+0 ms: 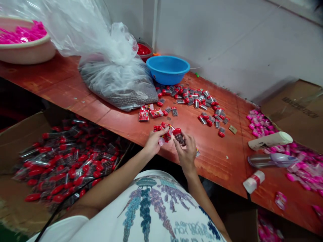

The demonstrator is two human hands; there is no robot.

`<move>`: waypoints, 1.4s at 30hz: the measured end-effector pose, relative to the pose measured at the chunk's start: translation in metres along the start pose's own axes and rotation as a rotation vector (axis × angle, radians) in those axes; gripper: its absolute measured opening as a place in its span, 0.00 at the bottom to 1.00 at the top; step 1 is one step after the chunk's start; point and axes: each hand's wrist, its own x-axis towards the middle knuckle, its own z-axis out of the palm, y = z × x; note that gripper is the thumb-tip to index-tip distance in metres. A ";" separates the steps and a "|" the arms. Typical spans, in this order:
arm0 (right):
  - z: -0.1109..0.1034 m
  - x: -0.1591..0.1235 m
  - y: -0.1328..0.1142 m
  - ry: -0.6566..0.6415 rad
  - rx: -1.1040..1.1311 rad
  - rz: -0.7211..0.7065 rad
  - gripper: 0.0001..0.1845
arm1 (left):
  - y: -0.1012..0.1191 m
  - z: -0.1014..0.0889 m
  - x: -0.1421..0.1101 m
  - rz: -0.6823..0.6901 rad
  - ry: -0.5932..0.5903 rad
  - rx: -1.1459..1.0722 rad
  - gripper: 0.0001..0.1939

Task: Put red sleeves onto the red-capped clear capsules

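Observation:
My left hand is closed on crumpled red printed packets over the table's front edge. In my right hand is a small clear bottle with a red cap and dark beads inside, pinched between thumb and fingers. The bottle's capped end is close to the packets; whether they touch, I cannot tell. Just beyond my hands lie a few flat red packets. Farther back, many similar red-capped bottles are spread in a loose heap.
A blue basin and a large plastic bag of dark beads stand behind. Below left, a cardboard box holds many red-capped bottles. Pink items, a cream cylinder and a clear tumbler lie to the right.

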 end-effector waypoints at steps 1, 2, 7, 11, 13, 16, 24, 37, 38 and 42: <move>0.000 0.000 0.000 0.000 -0.005 0.004 0.21 | -0.001 -0.001 0.001 0.009 -0.006 0.003 0.09; 0.000 0.000 -0.001 -0.006 0.000 0.016 0.21 | -0.001 -0.001 0.001 0.020 -0.011 0.005 0.10; 0.000 -0.001 -0.005 -0.029 0.111 0.123 0.22 | -0.003 -0.003 0.002 0.110 -0.001 0.052 0.13; -0.001 -0.001 -0.005 0.010 0.156 0.175 0.22 | -0.002 -0.004 -0.001 0.170 -0.018 0.183 0.17; -0.001 -0.001 -0.004 0.016 0.165 0.196 0.22 | -0.002 -0.005 -0.002 0.205 -0.023 0.247 0.17; -0.001 -0.001 -0.003 0.005 0.186 0.215 0.23 | -0.002 -0.006 -0.002 0.272 -0.020 0.306 0.17; 0.000 -0.002 -0.002 -0.070 0.192 0.140 0.22 | 0.001 -0.005 0.000 0.228 -0.056 0.240 0.19; 0.002 -0.004 0.001 -0.068 0.204 0.064 0.23 | 0.010 -0.001 -0.002 0.214 -0.146 0.245 0.16; 0.002 -0.004 0.001 -0.072 0.224 0.090 0.23 | 0.011 0.000 -0.003 0.211 -0.147 0.243 0.16; 0.003 -0.005 0.002 -0.039 0.255 0.161 0.22 | 0.014 0.002 -0.004 0.197 -0.154 0.263 0.17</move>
